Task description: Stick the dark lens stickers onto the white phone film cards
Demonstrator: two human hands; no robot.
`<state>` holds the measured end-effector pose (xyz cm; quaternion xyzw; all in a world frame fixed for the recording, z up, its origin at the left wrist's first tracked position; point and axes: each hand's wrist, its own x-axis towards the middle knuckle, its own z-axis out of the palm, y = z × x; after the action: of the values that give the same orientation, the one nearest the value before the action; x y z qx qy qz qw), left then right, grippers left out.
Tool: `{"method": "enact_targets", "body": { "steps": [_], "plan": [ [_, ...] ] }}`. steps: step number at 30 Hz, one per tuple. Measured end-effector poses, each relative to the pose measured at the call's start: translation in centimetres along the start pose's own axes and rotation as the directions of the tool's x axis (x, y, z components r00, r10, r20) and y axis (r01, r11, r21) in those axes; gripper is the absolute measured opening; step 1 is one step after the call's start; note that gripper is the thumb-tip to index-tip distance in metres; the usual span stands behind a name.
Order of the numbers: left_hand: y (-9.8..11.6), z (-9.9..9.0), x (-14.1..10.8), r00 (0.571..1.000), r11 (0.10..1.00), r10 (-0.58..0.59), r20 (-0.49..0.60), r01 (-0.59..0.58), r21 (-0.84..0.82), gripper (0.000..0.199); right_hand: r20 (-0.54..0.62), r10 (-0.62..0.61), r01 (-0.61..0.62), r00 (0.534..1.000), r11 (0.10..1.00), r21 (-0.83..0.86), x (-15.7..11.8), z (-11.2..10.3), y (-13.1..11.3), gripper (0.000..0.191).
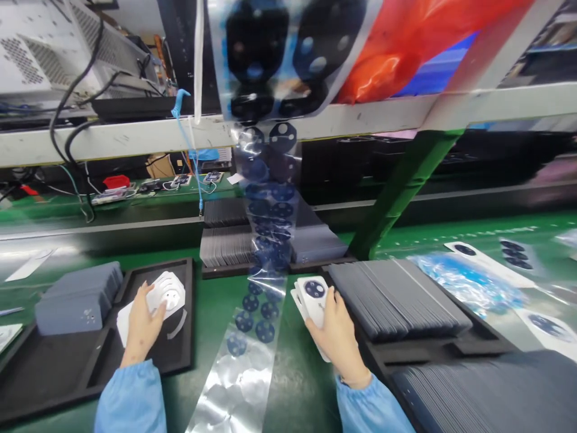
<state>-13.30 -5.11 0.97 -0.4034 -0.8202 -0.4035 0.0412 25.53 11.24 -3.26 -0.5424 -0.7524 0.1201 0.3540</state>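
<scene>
My left hand [143,328] is closed on a small stack of white cards [157,294], thumb near the round cut-outs, over the black tray [188,313] on the left. My right hand [333,328] grips a few white panels [311,300] with a dark round camera piece on top; it is beside the right tray's row of grey panels [396,294]. Between both hands hangs a clear film strip [270,240] with dark round stickers, its lower end lying on the green table [297,385].
Grey panels [76,300] stand in the left tray, and more [225,243] stand behind the strip. A white shelf beam [148,141] crosses above, with a green post [401,186] below it. Blue crumpled film [469,282] and sticker sheets lie at the right.
</scene>
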Motion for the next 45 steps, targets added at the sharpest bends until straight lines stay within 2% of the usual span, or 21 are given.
{"method": "enact_targets", "body": {
  "steps": [2,4,6,8,10,12,14,16,19,21,22,24,25,27,30,32,35,38,40,42,45],
  "plan": [
    [-1.9,0.5,0.0,0.996,0.987,-0.037,0.086,0.023,0.158,0.062,-0.017,-0.064,0.064,0.998,0.998,-0.028,-0.4,0.5,-0.3,0.082],
    [-2.6,1.0,-0.4,0.984,0.951,-0.088,0.156,0.036,0.306,0.069,0.047,-0.196,0.195,0.979,0.981,0.021,-1.4,1.2,-2.2,0.076],
    [-2.6,1.3,-0.8,0.973,0.914,-0.114,0.201,0.023,0.405,0.072,0.205,-0.355,0.335,0.912,0.934,0.125,-2.7,2.1,-5.0,0.072],
    [-2.3,1.3,-1.0,0.968,0.894,-0.121,0.221,0.009,0.448,0.07,0.356,-0.468,0.414,0.809,0.883,0.221,-4.0,3.3,-7.6,0.073],
    [-2.0,1.0,-1.0,0.973,0.885,-0.11,0.202,0.003,0.466,0.067,0.457,-0.502,0.421,0.734,0.865,0.275,-4.9,4.5,-9.2,0.072],
    [-1.6,0.6,-0.8,0.989,0.886,-0.06,0.138,-0.011,0.464,0.067,0.501,-0.504,0.404,0.704,0.864,0.301,-5.5,5.5,-9.9,0.067],
    [-0.8,0.2,-0.6,1.0,0.906,-0.01,0.027,-0.002,0.424,0.069,0.483,-0.505,0.39,0.715,0.862,0.324,-6.0,6.1,-9.8,0.063],
    [0.4,-0.1,-0.6,0.992,0.938,-0.02,-0.121,0.061,0.342,0.073,0.429,-0.498,0.374,0.753,0.861,0.344,-6.4,6.3,-9.5,0.058],
    [2.1,-0.5,-1.1,0.927,0.98,-0.115,-0.357,0.165,0.114,0.08,0.361,-0.478,0.355,0.801,0.864,0.356,-6.9,5.9,-9.5,0.042],
    [3.0,-0.6,-1.5,0.885,0.988,-0.153,-0.44,0.122,-0.099,0.079,0.335,-0.485,0.366,0.808,0.859,0.358,-6.9,5.7,-9.7,0.029],
    [3.3,-0.7,-1.7,0.883,0.975,-0.16,-0.441,0.073,-0.208,0.078,0.321,-0.5,0.385,0.804,0.85,0.36,-6.9,5.5,-9.9,0.024],
    [3.9,-0.5,-2.2,0.916,0.898,-0.165,-0.364,-0.013,-0.439,0.072,0.284,-0.546,0.442,0.788,0.823,0.357,-6.8,5.4,-10.2,0.017],
    [4.2,-0.4,-2.4,0.943,0.827,-0.17,-0.285,-0.021,-0.562,0.069,0.262,-0.571,0.475,0.778,0.807,0.35,-6.7,5.4,-10.4,0.016],
    [5.1,0.2,-2.8,0.987,0.622,-0.152,-0.049,0.057,-0.781,0.064,0.211,-0.616,0.544,0.759,0.778,0.315,-6.7,5.5,-10.5,0.016],
    [6.9,1.5,-3.8,0.961,0.332,-0.075,0.266,0.275,-0.902,0.061,0.154,-0.693,0.658,0.704,0.718,0.225,-7.0,5.5,-10.5,0.019],
    [8.1,2.4,-4.5,0.923,0.233,-0.068,0.378,0.383,-0.894,0.057,0.177,-0.719,0.686,0.673,0.695,0.215,-7.3,5.4,-10.6,0.021],
    [9.4,3.4,-5.2,0.862,0.181,-0.124,0.491,0.506,-0.843,0.054,0.307,-0.628,0.522,0.715,0.772,0.363,-7.2,4.6,-10.8,0.026],
    [9.9,3.8,-5.4,0.818,0.186,-0.196,0.541,0.573,-0.798,0.048,0.478,-0.506,0.146,0.719,0.781,0.607,-6.1,3.5,-10.8,0.024],
    [10.0,4.0,-5.4,0.801,0.196,-0.238,0.549,0.593,-0.781,0.042,0.559,-0.422,-0.161,0.713,0.678,0.717,-4.9,2.9,-10.5,0.02],
    [10.1,4.3,-5.6,0.79,0.216,-0.26,0.555,0.608,-0.764,0.042,0.615,-0.278,-0.425,0.738,0.516,0.744,-3.5,2.4,-10.0,0.022],
    [10.4,5.0,-6.3,0.788,0.33,-0.228,0.572,0.615,-0.716,0.046,0.629,-0.023,-0.593,0.777,0.309,0.743,-2.1,1.9,-9.3,0.03]
  ]
}}
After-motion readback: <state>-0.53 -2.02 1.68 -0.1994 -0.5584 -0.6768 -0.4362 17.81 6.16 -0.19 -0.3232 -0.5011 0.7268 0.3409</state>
